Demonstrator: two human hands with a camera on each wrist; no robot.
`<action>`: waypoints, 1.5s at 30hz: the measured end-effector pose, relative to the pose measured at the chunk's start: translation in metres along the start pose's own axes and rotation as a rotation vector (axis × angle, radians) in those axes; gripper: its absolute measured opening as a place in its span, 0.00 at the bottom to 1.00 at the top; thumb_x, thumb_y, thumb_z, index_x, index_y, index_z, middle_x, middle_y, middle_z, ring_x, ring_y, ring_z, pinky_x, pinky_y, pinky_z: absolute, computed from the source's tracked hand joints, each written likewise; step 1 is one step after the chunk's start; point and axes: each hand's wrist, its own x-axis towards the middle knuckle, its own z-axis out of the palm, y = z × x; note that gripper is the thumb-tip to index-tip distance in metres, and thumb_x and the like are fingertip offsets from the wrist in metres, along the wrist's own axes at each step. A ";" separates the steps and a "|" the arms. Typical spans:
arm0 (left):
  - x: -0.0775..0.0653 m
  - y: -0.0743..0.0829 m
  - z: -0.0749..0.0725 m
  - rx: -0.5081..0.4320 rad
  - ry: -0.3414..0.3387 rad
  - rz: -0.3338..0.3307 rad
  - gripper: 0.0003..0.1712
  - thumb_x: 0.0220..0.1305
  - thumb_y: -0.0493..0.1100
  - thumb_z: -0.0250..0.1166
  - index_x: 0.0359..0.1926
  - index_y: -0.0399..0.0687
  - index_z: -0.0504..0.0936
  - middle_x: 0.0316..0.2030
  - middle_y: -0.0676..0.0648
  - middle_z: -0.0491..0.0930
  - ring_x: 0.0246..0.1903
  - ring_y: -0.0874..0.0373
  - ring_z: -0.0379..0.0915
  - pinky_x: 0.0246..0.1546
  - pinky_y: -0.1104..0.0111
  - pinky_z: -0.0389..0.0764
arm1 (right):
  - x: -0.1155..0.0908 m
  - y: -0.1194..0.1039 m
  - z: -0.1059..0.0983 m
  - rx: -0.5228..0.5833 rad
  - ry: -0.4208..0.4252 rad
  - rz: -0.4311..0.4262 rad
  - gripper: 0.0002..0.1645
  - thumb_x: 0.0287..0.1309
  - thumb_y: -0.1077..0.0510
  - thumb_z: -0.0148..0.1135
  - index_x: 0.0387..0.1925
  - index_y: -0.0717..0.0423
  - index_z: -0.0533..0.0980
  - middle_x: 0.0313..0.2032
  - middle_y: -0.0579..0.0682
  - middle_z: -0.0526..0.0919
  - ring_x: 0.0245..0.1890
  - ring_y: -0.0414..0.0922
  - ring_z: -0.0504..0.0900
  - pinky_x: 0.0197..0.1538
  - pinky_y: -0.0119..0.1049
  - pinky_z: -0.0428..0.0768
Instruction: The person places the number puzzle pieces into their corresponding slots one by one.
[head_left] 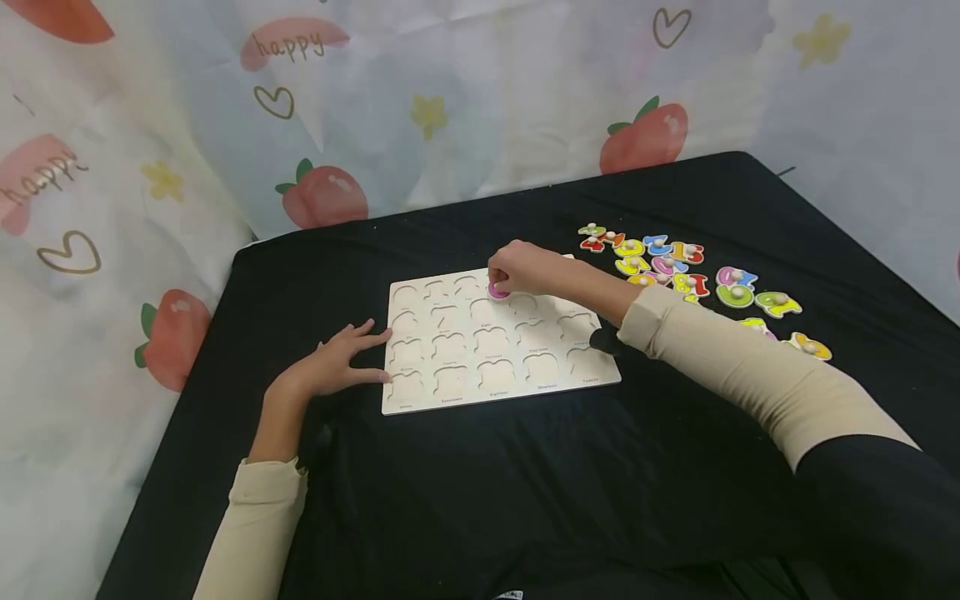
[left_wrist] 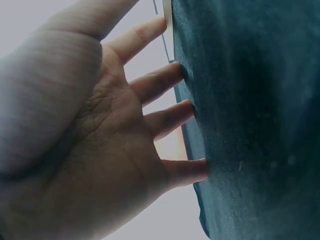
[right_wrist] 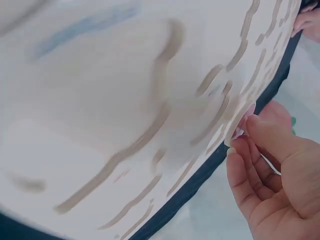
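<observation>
A pale wooden puzzle board (head_left: pixel 517 367) with rows of number-shaped recesses lies on the black cloth. Over its far edge, my right hand (head_left: pixel 525 268) pinches a pink puzzle piece (head_left: pixel 497 291) between thumb and fingers. In the right wrist view that pink piece (right_wrist: pixel 242 122) is at the board's surface, partly hidden by the fingertips; whether it sits in a recess I cannot tell. My left hand (head_left: pixel 330 364) has its fingers spread, with the thumb and a fingertip touching the board's left edge. The left wrist view shows the left palm (left_wrist: pixel 115 135) with fingertips against the dark cloth.
Several colourful number pieces with round knobs, among them a green one (head_left: pixel 735 296) and an orange one (head_left: pixel 810 346), lie scattered right of the board. The black tablecloth (head_left: pixel 480 483) covers the table. A curtain (head_left: pixel 480 108) printed with fruit and hearts hangs behind it.
</observation>
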 end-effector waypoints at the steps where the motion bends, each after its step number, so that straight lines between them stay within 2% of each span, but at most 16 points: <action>1: -0.001 0.000 0.000 0.000 0.000 -0.001 0.47 0.56 0.61 0.65 0.71 0.48 0.58 0.71 0.37 0.45 0.69 0.36 0.32 0.57 0.32 0.37 | 0.004 -0.003 0.002 0.000 -0.001 -0.006 0.06 0.59 0.61 0.63 0.37 0.59 0.81 0.31 0.49 0.81 0.33 0.45 0.75 0.39 0.34 0.77; 11: -0.001 -0.002 0.002 0.002 0.002 0.017 0.47 0.57 0.61 0.65 0.71 0.48 0.58 0.71 0.36 0.46 0.69 0.35 0.33 0.56 0.31 0.38 | 0.032 -0.026 0.016 -0.004 -0.008 -0.031 0.06 0.60 0.62 0.62 0.38 0.59 0.80 0.33 0.50 0.81 0.34 0.44 0.75 0.40 0.33 0.75; 19: 0.000 -0.002 -0.001 0.007 0.000 0.010 0.47 0.57 0.61 0.64 0.71 0.48 0.58 0.71 0.36 0.46 0.69 0.35 0.33 0.57 0.31 0.38 | 0.043 -0.039 0.024 0.001 0.067 -0.083 0.05 0.59 0.64 0.61 0.36 0.61 0.81 0.33 0.51 0.81 0.34 0.45 0.74 0.41 0.32 0.75; 28: -0.001 0.000 -0.001 0.010 0.003 -0.001 0.46 0.56 0.61 0.65 0.71 0.49 0.59 0.71 0.36 0.47 0.69 0.35 0.34 0.57 0.32 0.38 | 0.057 -0.046 0.033 0.013 0.106 -0.136 0.06 0.61 0.63 0.60 0.37 0.61 0.80 0.34 0.52 0.80 0.35 0.44 0.75 0.42 0.31 0.75; 36: 0.000 0.000 0.000 0.018 0.015 0.003 0.47 0.56 0.61 0.65 0.71 0.50 0.59 0.71 0.37 0.47 0.69 0.36 0.34 0.57 0.32 0.38 | 0.078 -0.063 0.035 -0.029 0.084 -0.092 0.07 0.62 0.62 0.60 0.39 0.61 0.80 0.34 0.51 0.80 0.34 0.43 0.74 0.40 0.30 0.73; 41: -0.001 0.001 0.001 0.027 0.000 0.005 0.46 0.56 0.62 0.65 0.71 0.50 0.59 0.71 0.36 0.47 0.69 0.35 0.34 0.57 0.32 0.39 | 0.086 -0.071 0.038 -0.038 0.062 -0.076 0.07 0.62 0.61 0.60 0.39 0.59 0.80 0.35 0.50 0.80 0.35 0.43 0.74 0.39 0.29 0.73; 45: -0.002 0.001 0.002 0.035 -0.003 -0.002 0.46 0.56 0.63 0.64 0.71 0.51 0.59 0.71 0.37 0.47 0.69 0.36 0.34 0.57 0.32 0.39 | 0.090 -0.076 0.041 -0.052 0.084 -0.074 0.05 0.62 0.62 0.60 0.38 0.58 0.80 0.34 0.48 0.80 0.33 0.41 0.74 0.37 0.29 0.72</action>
